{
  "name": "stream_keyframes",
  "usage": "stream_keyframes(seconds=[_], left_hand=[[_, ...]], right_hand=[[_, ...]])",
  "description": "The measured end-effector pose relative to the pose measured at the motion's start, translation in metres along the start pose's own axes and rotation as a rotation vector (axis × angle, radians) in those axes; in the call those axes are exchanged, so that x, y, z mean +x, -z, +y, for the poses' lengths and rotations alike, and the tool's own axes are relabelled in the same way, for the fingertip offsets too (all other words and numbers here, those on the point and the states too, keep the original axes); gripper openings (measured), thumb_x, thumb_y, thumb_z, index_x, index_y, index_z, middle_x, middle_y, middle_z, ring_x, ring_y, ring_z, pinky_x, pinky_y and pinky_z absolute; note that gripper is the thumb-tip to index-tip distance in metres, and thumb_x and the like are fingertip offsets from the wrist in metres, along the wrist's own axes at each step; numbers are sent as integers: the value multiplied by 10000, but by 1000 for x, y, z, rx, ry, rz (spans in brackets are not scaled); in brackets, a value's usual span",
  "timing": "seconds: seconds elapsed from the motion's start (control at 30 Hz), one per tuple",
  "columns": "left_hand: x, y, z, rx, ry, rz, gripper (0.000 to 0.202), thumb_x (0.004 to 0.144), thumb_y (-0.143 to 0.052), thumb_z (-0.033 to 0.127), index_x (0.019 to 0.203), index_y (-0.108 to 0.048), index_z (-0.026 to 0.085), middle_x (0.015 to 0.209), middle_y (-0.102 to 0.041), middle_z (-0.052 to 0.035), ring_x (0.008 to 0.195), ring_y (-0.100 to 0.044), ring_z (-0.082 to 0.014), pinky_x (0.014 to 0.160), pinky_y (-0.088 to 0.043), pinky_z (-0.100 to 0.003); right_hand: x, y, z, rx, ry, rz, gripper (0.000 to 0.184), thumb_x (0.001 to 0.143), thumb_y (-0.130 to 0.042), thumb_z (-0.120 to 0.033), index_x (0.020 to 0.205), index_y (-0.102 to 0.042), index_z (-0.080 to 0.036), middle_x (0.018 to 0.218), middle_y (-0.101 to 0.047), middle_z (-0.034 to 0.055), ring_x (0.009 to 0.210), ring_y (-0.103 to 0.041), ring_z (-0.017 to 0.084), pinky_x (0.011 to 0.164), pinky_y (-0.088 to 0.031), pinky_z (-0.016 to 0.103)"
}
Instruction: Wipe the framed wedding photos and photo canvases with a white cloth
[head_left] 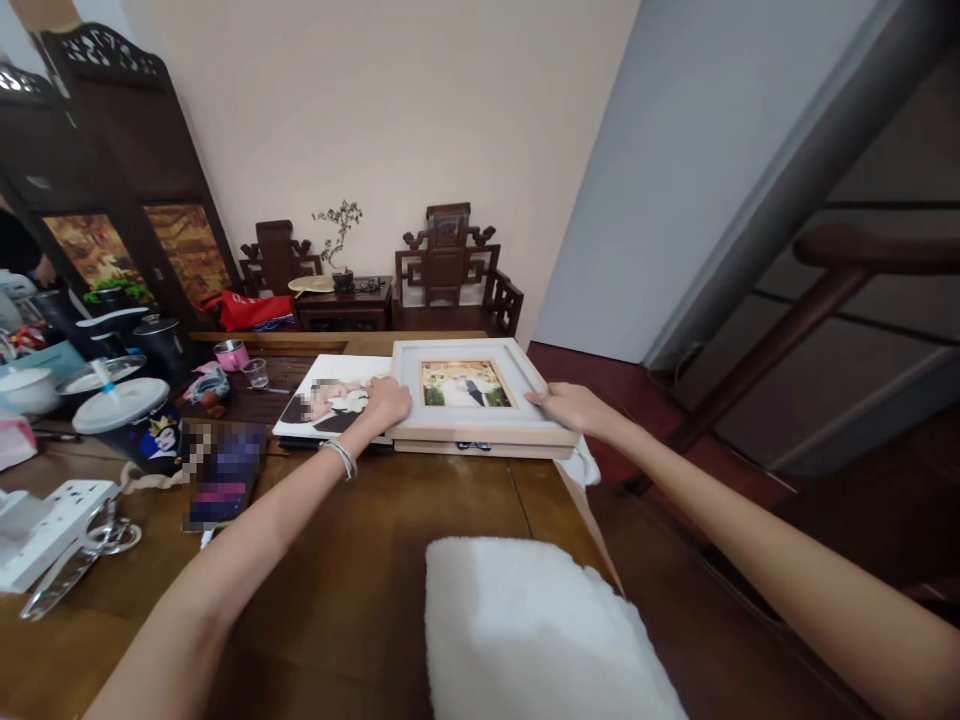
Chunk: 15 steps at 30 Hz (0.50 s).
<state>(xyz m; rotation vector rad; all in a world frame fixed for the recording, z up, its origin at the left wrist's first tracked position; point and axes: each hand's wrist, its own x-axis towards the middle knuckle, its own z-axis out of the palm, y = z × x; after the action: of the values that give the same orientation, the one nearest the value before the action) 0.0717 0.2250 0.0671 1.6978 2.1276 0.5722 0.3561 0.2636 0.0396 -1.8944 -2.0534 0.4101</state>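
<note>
A light wooden picture frame [472, 430] with a photo in its middle lies flat on another frame near the far right corner of the wooden table [360, 560]. My left hand [386, 402] grips its left edge, fingers curled over the rim. My right hand [566, 405] holds its right edge in the same way. A large unframed photo print [330, 405] lies under and left of the frame, partly covered by my left hand. A bracelet sits on my left wrist.
A fluffy white cushion [525, 630] lies at the table's near edge. To the left are a phone [225, 475], a lidded cup with a straw [127, 420], a white power strip [52, 520], pots and bowls. Carved chairs [450, 265] and a stair rail [825, 290] stand behind and to the right.
</note>
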Motion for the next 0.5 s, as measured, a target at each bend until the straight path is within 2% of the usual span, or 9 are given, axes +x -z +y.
stream_keyframes(seconds=[0.13,0.37,0.5], left_hand=[[-1,-7,0,106,-20,27,450,975,-382,285,1235,-561,-35,1381,-476,-327,1337,-439,-376,1072,-300,-428],[-5,-17,1,202,-76,67,484,963,-387,304,1226,-564,-61,1349,-495,-325,1322,-423,-382,1091,-271,-417],[-7,-10,-9,220,-65,92,529,944,-419,421,1218,-603,7,1351,-515,-285,1291,-455,-380,1042,-334,-413]], right_hand=[[2,1,0,-84,-37,-48,478,938,-418,-421,1027,-693,-41,1136,-680,260,1079,-642,344,844,-480,370],[-1,0,-2,-174,-30,-69,475,961,-373,-380,1081,-667,-27,1162,-661,283,1096,-640,356,847,-482,369],[-10,1,-3,-214,-14,-51,475,966,-361,-381,1102,-646,-26,1122,-660,285,1038,-658,366,819,-503,404]])
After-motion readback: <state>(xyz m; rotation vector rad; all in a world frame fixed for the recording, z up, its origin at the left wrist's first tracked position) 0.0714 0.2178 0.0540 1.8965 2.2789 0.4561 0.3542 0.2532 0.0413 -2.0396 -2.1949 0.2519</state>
